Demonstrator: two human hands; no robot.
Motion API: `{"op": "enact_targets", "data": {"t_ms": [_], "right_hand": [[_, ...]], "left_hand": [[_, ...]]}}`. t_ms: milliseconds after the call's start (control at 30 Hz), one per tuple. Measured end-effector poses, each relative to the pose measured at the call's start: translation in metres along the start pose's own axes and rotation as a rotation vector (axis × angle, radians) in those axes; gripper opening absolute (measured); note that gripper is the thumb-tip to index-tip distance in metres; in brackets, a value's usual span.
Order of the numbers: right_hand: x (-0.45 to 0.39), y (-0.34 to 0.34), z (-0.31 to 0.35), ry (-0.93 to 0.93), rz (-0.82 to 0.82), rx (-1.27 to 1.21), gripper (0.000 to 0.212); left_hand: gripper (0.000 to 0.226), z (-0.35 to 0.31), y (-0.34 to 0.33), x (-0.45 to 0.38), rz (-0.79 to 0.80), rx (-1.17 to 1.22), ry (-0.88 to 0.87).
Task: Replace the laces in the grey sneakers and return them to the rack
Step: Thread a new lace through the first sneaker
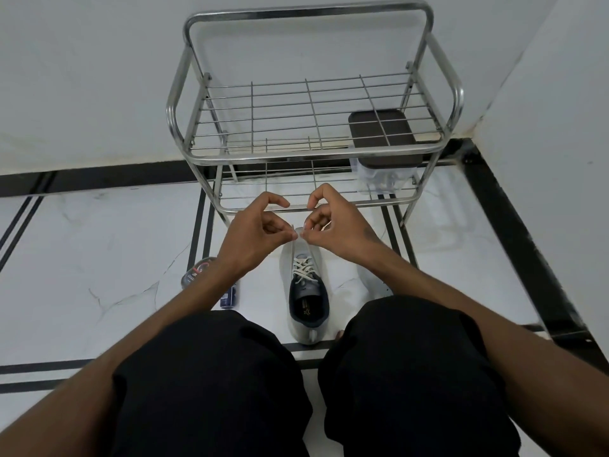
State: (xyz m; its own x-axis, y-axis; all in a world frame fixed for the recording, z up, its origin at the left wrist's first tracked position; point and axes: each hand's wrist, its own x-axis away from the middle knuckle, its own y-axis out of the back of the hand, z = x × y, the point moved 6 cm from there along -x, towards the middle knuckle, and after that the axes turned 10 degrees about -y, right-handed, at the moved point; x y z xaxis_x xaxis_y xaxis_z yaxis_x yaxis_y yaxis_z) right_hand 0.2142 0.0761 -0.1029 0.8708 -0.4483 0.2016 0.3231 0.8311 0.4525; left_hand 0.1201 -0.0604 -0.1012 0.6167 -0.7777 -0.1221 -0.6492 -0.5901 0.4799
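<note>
Landmark: grey sneaker [308,291], standing on the white floor [99,258] between the person's knees [214,374], heel nearest the camera, toe toward the rack. White lace [304,268] is crossed through the eyelets; its two ends rise to the hands. Above the sneaker's toe, left hand [260,225] and right hand [333,222] meet, each with fingers curled and pinching a lace end. A second sneaker [375,282] lies just right, partly hidden by the right forearm. A dark can [201,270] sits left. Beyond the toe stands the metal rack [309,127]; a dark-lidded clear box [384,159] is on its lower shelf, right side.
</note>
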Motion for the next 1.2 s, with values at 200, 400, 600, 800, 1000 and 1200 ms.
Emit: {"op": "enact_targets", "data": {"t_ms": [200,400,600,800,1000,1200], "right_hand": [[0.001,-0.001,0.001,0.001,0.008,0.001,0.042],[-0.001,0.002,-0.004,-0.012,-0.003,-0.007,0.041],[-0.013,0.000,-0.031,-0.084,-0.045,-0.185,0.027],[-0.031,-0.037,-0.084,-0.287,-0.059,-0.445,0.009],[-0.040,-0.081,-0.122,-0.370,0.132,-0.552,0.022],[-0.035,-0.079,-0.128,-0.331,0.218,-0.569,0.013]], "left_hand": [[0.047,-0.005,0.001,0.000,0.024,-0.054,-0.033],[0.047,-0.004,0.003,0.000,0.025,-0.072,-0.049],[0.024,0.009,0.001,-0.005,0.078,0.022,-0.045],[0.013,0.032,-0.018,-0.012,-0.013,0.204,-0.059],[0.011,0.071,-0.048,-0.023,-0.087,0.297,0.016],[0.006,0.111,-0.067,-0.025,-0.134,0.404,0.193]]}}
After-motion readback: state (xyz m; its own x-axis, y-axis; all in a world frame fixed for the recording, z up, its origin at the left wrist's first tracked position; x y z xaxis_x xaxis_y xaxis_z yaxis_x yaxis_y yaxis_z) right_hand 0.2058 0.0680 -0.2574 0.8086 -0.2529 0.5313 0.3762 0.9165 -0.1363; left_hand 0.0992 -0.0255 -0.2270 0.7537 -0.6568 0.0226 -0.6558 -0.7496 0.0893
